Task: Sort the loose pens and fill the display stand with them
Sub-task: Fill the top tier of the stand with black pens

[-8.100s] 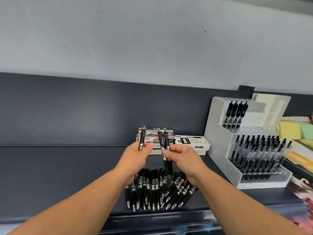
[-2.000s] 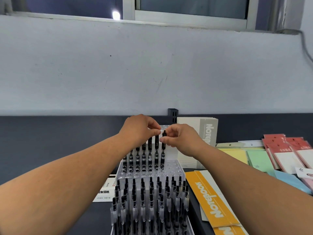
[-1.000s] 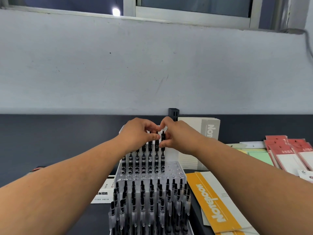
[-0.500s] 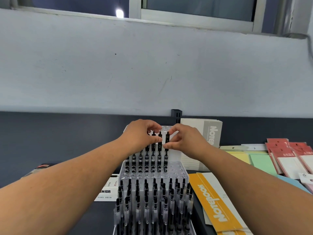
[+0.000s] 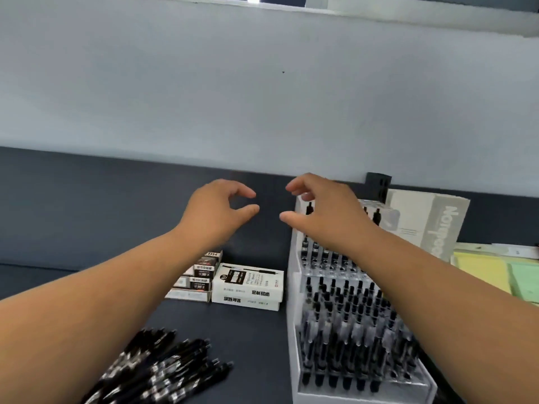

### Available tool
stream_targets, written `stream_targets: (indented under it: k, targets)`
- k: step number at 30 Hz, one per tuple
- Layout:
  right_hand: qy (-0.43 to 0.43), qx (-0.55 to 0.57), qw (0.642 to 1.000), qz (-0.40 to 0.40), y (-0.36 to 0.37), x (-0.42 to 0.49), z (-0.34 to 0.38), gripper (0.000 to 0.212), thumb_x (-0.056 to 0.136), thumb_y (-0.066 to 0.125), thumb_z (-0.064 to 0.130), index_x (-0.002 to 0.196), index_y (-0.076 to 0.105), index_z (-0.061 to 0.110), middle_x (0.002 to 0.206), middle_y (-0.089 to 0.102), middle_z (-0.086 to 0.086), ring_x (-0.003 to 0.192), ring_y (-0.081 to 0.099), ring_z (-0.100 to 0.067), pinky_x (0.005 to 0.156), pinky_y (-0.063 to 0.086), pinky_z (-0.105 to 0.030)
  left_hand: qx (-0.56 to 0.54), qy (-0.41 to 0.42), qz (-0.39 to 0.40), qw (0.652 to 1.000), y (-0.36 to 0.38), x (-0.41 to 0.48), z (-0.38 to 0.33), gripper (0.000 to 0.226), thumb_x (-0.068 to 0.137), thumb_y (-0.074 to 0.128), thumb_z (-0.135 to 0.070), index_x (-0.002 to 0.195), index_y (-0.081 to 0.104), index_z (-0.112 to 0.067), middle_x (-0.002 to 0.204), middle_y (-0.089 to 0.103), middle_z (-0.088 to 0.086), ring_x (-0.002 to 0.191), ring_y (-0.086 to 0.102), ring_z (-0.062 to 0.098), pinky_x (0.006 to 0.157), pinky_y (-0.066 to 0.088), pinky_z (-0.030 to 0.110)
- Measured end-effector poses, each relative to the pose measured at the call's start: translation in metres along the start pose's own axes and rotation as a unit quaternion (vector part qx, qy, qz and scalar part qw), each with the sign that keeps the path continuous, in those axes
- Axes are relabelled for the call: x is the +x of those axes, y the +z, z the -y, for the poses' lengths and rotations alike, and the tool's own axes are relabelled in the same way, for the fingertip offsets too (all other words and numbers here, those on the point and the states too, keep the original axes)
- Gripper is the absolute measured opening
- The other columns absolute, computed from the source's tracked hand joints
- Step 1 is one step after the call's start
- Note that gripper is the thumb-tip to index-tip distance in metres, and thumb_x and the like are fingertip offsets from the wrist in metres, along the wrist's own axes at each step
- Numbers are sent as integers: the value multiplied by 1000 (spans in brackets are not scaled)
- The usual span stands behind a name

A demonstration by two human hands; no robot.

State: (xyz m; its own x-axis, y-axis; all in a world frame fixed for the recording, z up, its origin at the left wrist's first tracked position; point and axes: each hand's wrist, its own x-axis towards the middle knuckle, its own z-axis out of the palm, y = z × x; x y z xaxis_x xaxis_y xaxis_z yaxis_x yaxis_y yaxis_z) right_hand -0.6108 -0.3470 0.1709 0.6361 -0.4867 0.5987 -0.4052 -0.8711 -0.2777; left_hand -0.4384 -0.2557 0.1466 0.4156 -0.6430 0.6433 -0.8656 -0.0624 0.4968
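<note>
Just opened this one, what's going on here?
A person is filling a white tiered display stand with black pens. At this moment both hands are empty. The left hand and right hand hover above the dark counter with fingers loosely curled, the right one in front of the stand's top tier. The lower tiers are packed. A pile of loose pens lies at the near left, with pen boxes behind it.
</note>
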Motion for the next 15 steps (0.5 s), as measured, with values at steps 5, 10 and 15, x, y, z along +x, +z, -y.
stream_targets:
  k: [5,10,15]
  targets:
    - [9,43,995,95,72,1,69,37,80,71,43,113,58,35,114,60,17,98,56,-2,84,45,-20,42,-65,53,996,-42,-31,80,22,83,69,-41,104,66,-37,107,56,-16,106,53,7,81,34,21]
    - [70,42,980,183,146,-16,106,31,76,73,46,103,60,37,100,61,17,87,57,-5,86,50,-30,88,-109,140,980,-71,-74,150,23,81,70,-41,103,67,-36,98,56,-12,92,53,8,75,36,22]
    - [159,-25,930,329,195,-42,126,52,76,65,63,116,54,32,106,63,9,96,60,-12,89,51,-35,161,-181,270,932,-80,-112,216,57,79,64,-58,125,52,-28,122,51,-3,110,54,14,93,43,27]
